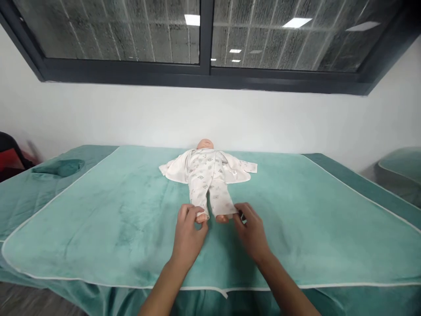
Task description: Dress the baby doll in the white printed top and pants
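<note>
A baby doll (205, 143) lies on its back on a teal padded cover, head toward the wall. It wears a white jacket (177, 170), spread wide at both sides, and white patterned trousers (200, 175). My left hand (190, 235) is closed at the cuff of the left trouser leg, fingers and thumb around the doll's foot there. With thumb and fingers, my right hand (251, 230) pinches the outer edge of the right cuff. The doll's feet poke out below both cuffs.
The teal cover (98, 228) with white piping lies over a bed against a white wall (131, 114). A dark-framed window (205, 39) is above. At the left edge stands a red and black object (11, 158); a teal-covered piece of furniture (401, 164) is at the right.
</note>
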### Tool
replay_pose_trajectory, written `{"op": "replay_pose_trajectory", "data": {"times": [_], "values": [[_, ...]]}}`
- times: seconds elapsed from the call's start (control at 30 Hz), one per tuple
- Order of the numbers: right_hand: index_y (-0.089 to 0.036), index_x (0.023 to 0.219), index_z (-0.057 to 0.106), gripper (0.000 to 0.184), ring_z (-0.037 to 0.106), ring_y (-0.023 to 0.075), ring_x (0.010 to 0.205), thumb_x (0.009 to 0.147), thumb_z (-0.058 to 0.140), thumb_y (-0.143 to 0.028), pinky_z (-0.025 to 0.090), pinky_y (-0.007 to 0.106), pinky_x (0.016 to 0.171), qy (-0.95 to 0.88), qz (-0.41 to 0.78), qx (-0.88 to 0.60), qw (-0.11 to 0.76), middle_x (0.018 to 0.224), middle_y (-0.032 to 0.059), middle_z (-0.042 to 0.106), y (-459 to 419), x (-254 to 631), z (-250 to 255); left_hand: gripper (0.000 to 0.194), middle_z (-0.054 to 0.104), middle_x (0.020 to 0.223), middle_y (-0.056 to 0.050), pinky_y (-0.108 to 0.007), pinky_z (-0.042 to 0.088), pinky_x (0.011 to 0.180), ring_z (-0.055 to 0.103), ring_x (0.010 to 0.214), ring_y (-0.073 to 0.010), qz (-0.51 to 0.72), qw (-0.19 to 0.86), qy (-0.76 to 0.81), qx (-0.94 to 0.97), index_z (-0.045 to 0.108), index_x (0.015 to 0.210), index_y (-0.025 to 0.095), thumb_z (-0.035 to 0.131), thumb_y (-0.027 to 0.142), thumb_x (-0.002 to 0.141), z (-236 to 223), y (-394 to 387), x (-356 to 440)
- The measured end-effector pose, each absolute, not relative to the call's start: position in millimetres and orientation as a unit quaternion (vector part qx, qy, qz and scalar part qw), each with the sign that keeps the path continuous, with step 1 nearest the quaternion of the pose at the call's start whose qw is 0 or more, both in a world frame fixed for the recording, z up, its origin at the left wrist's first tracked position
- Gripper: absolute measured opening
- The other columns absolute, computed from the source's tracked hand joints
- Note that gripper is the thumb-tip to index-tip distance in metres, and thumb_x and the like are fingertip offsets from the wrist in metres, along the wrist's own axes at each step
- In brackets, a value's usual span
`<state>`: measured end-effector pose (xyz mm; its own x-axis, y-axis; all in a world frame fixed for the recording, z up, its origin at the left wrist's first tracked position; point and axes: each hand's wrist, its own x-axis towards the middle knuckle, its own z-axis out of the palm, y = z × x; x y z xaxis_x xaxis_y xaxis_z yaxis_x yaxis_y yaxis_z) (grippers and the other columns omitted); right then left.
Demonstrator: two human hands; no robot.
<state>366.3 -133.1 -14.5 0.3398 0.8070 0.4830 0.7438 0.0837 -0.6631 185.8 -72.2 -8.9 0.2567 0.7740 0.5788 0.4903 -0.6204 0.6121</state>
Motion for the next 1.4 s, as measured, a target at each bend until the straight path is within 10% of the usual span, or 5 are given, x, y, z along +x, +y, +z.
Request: {"op": "replay_pose_trajectory", "data": {"times": [0.2, 0.47, 0.7, 1.13, 1.4], "values": [[-0.023, 0.09, 0.057, 0.013, 0.053, 0.0181, 0.076, 0.091, 0.044, -0.02, 0.042, 0.031, 0.07, -0.578, -0.042, -0.65, 0.491, 0.082, 0.0024, 0.055, -159.5, 382.0, 28.6, 0.011, 0.051, 0.088, -0.001, -0.028, 0.049, 0.074, 0.057, 0.081, -0.0144, 0.486, 0.182, 0.409, 0.751, 0.06, 0.091, 0.021, 0.055, 0.014, 0.085, 2.7, -76.4, 178.7], [-0.023, 0.083, 0.059, 0.013, 0.056, 0.0193, 0.072, 0.091, 0.049, -0.02, 0.041, 0.032, 0.065, -0.711, 0.028, -0.67, 0.212, 0.081, 0.0025, 0.06, -173.0, 376.3, -10.7, 0.008, 0.055, 0.088, -0.001, -0.027, 0.047, 0.072, 0.056, 0.079, -0.0142, 0.445, 0.222, 0.401, 0.769, 0.061, 0.091, 0.022, 0.054, 0.025, 0.091, -24.8, -77.7, 164.4], [-0.021, 0.113, 0.059, 0.025, 0.056, 0.0259, 0.105, 0.089, 0.053, -0.016, 0.04, 0.04, 0.088, -0.726, -0.058, -0.636, 0.255, 0.114, 0.0082, 0.064, -138.0, 326.7, 16.3, 0.01, 0.053, 0.079, 0.001, -0.026, 0.046, 0.071, 0.054, 0.073, -0.0131, 0.443, 0.244, 0.376, 0.776, 0.064, 0.093, 0.022, 0.056, 0.028, 0.091, -13.9, -73.1, 162.7], [-0.02, 0.082, 0.057, 0.007, 0.053, 0.02, 0.092, 0.083, 0.058, -0.013, 0.036, 0.038, 0.093, -0.811, -0.024, -0.563, 0.156, 0.086, 0.0022, 0.063, -122.0, 322.0, 3.8, 0.019, 0.053, 0.078, 0.0, -0.025, 0.04, 0.069, 0.052, 0.074, -0.0136, 0.402, 0.321, 0.346, 0.785, 0.06, 0.077, 0.019, 0.048, 0.004, 0.077, -30.4, -64.8, 125.6], [-0.022, 0.1, 0.063, 0.023, 0.061, 0.017, 0.092, 0.096, 0.046, -0.037, 0.046, 0.032, 0.08, -0.739, 0.183, -0.583, 0.286, 0.104, 0.0034, 0.067, -37.9, 376.4, 58.1, 0.021, 0.057, 0.08, -0.001, -0.027, 0.04, 0.073, 0.053, 0.078, -0.0156, 0.4, 0.458, 0.391, 0.691, 0.059, 0.081, 0.018, 0.052, 0.036, 0.088, -12.6, -2.3, 137.2]]}}
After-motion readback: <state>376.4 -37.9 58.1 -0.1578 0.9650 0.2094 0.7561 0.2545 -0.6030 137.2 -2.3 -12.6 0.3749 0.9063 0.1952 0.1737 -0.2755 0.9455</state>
